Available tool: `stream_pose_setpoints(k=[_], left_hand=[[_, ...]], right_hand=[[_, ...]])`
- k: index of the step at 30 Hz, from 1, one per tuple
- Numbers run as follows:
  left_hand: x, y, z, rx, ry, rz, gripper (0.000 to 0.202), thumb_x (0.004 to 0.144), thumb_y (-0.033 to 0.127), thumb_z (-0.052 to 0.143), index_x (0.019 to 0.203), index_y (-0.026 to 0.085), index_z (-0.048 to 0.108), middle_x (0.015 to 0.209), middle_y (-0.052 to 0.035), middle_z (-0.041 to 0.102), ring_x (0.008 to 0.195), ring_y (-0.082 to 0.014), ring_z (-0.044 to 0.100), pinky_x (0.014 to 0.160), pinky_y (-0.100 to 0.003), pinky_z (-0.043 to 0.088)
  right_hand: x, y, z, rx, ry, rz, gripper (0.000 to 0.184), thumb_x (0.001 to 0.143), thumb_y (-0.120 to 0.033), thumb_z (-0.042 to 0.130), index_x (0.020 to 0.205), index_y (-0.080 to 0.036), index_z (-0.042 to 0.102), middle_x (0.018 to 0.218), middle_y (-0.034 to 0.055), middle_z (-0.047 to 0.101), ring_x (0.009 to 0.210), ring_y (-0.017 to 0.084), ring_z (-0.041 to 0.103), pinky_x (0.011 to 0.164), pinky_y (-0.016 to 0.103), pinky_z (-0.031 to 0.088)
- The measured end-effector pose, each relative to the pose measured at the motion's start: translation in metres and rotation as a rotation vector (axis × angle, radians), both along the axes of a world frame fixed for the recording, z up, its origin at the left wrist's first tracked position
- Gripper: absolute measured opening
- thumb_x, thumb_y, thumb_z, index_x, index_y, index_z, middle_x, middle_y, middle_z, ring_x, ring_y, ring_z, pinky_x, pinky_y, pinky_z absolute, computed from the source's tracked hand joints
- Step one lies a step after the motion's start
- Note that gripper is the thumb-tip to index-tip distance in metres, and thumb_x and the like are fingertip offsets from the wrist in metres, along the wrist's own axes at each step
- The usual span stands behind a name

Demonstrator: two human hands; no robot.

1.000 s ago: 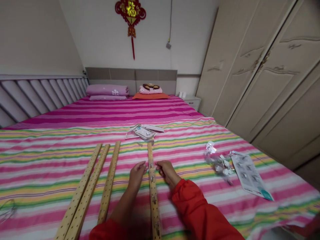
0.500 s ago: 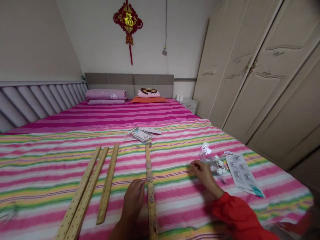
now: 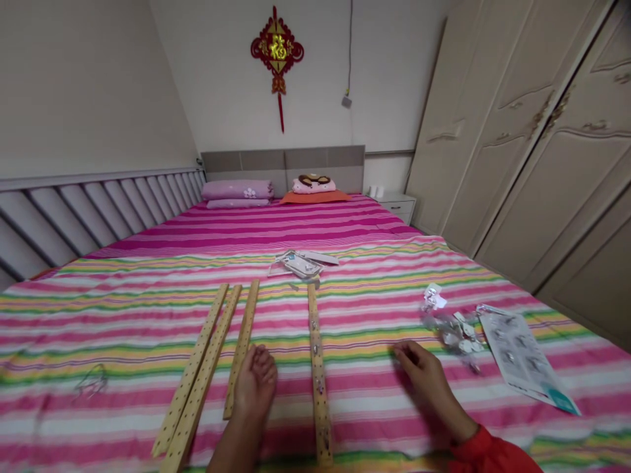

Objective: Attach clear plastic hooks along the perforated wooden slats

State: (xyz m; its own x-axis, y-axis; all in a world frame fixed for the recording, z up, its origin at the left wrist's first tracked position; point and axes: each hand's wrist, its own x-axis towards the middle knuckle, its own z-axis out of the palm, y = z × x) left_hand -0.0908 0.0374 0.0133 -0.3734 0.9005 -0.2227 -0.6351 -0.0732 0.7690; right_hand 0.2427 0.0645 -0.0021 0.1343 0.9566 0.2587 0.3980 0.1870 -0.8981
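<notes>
My left hand (image 3: 255,380) is palm up with its fingers loosely half curled, and nothing shows in the palm. It is beside a short wooden strip (image 3: 242,351) with rows of holes, partly covering it. To its right, a second perforated wooden strip (image 3: 319,368) carries several small shiny metal pieces along its length. My right hand (image 3: 422,373) hovers over the striped cloth, thumb and fingertips drawn together. Whatever may be between those fingertips is too small to make out. Near it are a plastic bag with white and metal parts (image 3: 463,336) and a blister card (image 3: 525,355).
Two longer perforated wooden strips (image 3: 197,378) lie at the left. Opened packaging (image 3: 302,264) sits beyond the middle strip, and a small shiny packet (image 3: 434,297) is at the right. A clear crumpled piece (image 3: 93,381) rests far left. A wardrobe (image 3: 532,131) stands beyond the bed's right edge.
My left hand has left the side of the middle strip and turned palm up, nearer the short strip. My right hand is farther from the plastic bag. The view has swung left.
</notes>
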Motion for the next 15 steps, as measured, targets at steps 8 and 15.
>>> stream_pose_setpoints(k=[8,15], left_hand=[[0.015,0.016,-0.036,0.071,1.563,-0.127,0.05,0.075,0.031,0.059,0.123,0.018,0.056,0.137,-0.0131,0.05,0.131,-0.0311,0.037,0.107,-0.049,0.027],[0.018,0.027,-0.022,0.013,1.55,-0.231,0.019,0.077,0.022,0.055,0.087,0.02,0.071,0.107,-0.0126,0.069,0.107,-0.0288,0.057,0.097,-0.043,0.036]], right_hand=[[0.033,0.008,0.017,0.104,-0.301,-0.111,0.029,0.073,-0.043,0.051,0.076,-0.018,0.064,0.073,0.0094,0.068,0.065,0.022,0.061,0.059,0.032,0.047],[0.034,0.001,0.021,0.173,-0.347,-0.1,0.026,0.077,-0.04,0.048,0.077,-0.019,0.063,0.076,0.0101,0.068,0.072,0.024,0.062,0.061,0.033,0.047]])
